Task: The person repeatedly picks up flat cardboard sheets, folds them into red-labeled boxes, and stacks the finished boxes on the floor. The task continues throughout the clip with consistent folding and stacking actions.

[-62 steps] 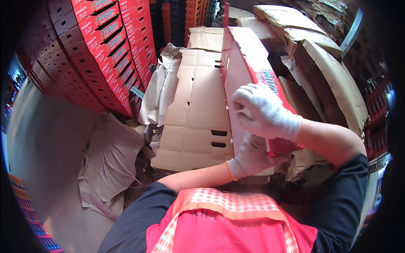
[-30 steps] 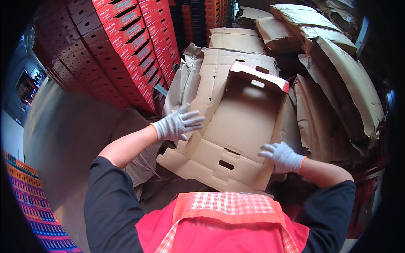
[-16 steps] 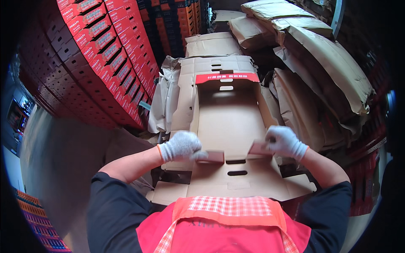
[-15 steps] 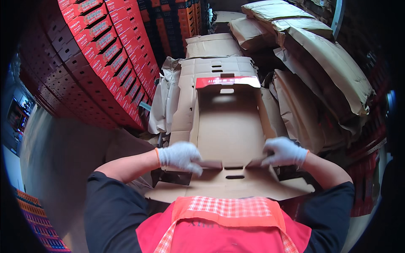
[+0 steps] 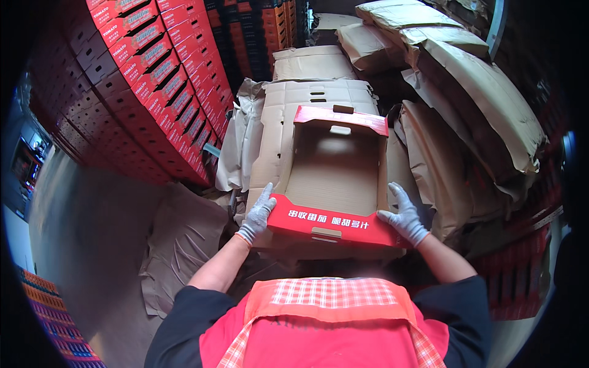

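A folded cardboard box [image 5: 334, 184], brown inside and red on its end panels, sits open-topped in front of me, slightly turned. Its near red panel [image 5: 325, 226] stands up and carries white printing and a hand slot. My left hand [image 5: 259, 214], in a pale knit glove, grips the near left corner. At the near right corner, my right hand [image 5: 405, 216], gloved alike, has its thumb over the red panel and its other fingers along the side. Under the box lies a stack of flat cardboard blanks [image 5: 273, 132].
Tall stacks of red boxes [image 5: 156, 80] rise at the left, with dark and orange crates [image 5: 270, 30] behind. Paper-wrapped bundles [image 5: 475, 92] pile up on the right. Crumpled brown paper [image 5: 184, 245] lies on the floor at left, beside more paper [image 5: 242, 141] against the stack.
The near end flap, flat toward me before, now stands upright as the red panel. My hands moved from the inner flaps out to the near corners, and the box turned slightly.
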The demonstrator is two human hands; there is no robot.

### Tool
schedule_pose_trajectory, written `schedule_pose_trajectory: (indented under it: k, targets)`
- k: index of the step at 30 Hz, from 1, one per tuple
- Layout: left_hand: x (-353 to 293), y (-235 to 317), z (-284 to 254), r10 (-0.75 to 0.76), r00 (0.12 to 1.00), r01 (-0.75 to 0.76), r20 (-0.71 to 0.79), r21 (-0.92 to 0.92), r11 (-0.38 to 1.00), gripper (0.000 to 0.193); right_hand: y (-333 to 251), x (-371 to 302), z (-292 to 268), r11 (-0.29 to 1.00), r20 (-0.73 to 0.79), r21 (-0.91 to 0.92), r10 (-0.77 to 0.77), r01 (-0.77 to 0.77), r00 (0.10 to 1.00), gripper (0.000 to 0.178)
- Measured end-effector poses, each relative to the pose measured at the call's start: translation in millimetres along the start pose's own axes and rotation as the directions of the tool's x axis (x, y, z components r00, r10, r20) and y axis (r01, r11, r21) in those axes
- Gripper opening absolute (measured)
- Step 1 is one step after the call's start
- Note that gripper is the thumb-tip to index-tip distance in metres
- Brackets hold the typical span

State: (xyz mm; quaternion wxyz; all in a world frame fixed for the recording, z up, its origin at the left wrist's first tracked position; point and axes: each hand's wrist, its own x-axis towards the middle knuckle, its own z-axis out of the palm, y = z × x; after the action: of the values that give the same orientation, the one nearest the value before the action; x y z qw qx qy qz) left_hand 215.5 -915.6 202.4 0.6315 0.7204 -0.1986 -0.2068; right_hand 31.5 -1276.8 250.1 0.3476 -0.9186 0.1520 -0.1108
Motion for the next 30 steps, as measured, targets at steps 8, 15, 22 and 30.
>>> schedule_pose_trajectory:
  k: [8,15,22,30]
  targets:
    - [-0.6,-11.1,67.7,-0.252,0.926,-0.072,-0.282,-0.786,0.614,0.055,7.8,54.0,-25.8,0.389,0.231,0.849,0.338,-0.358,0.913,0.083]
    - [-22.1,-1.2,156.6,-0.337,0.862,0.454,0.378,-0.872,0.183,0.028,-189.7,68.6,-137.4,0.965,0.103,0.093,-0.255,0.246,0.961,0.072]
    - [-62.5,74.1,116.6,-0.233,0.810,0.351,0.539,-0.127,0.928,0.034,-243.9,69.8,-59.1,0.834,0.246,-0.013,-0.531,0.551,0.811,0.046]
    - [10.6,253.1,80.1,0.534,0.747,-0.562,0.396,0.806,0.188,0.095,-215.8,97.8,-67.9,0.787,-0.270,-0.188,-0.617,0.588,0.739,0.040]
